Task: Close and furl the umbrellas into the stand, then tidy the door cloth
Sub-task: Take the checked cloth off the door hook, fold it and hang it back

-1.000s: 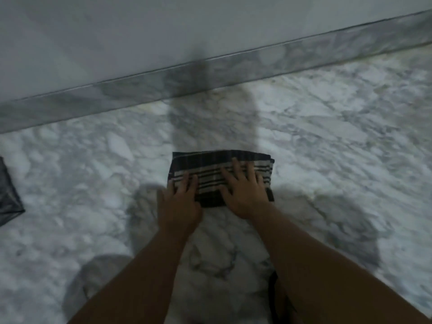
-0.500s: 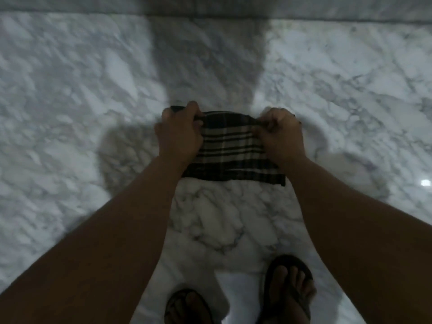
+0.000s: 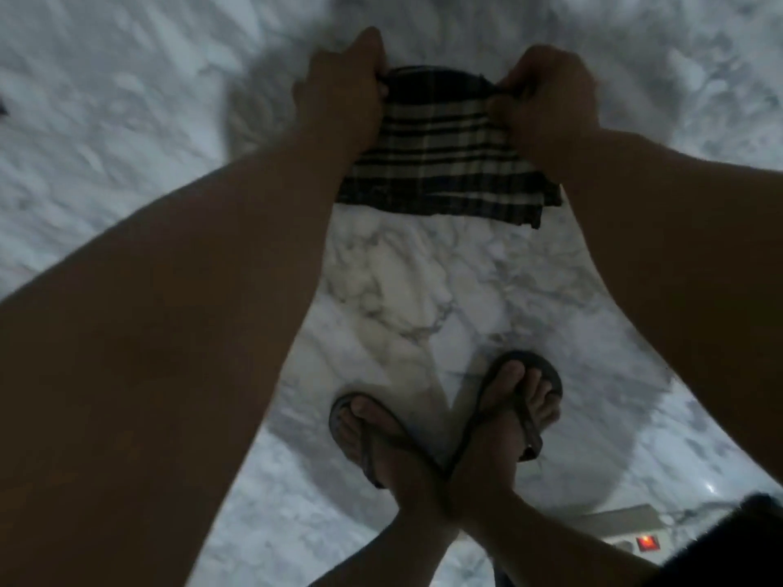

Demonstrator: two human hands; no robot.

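Hands reach down together at the far edge of the checked door cloth [image 3: 445, 163]. The left hand [image 3: 339, 99] grips the far left corner, fingers curled around the fabric; the right hand [image 3: 546, 99] pinches the far right corner. Folded, the cloth slopes from that held edge, its near edge low over the marble floor [image 3: 402, 298]. Near the person stand two feet in dark sandals [image 3: 500, 417]. A power strip with a red lit switch [image 3: 646, 544] lies at the lower right.

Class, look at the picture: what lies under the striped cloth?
Marble floor shows below the striped cloth, which left hand and right hand grip. The patch directly beneath it is covered.
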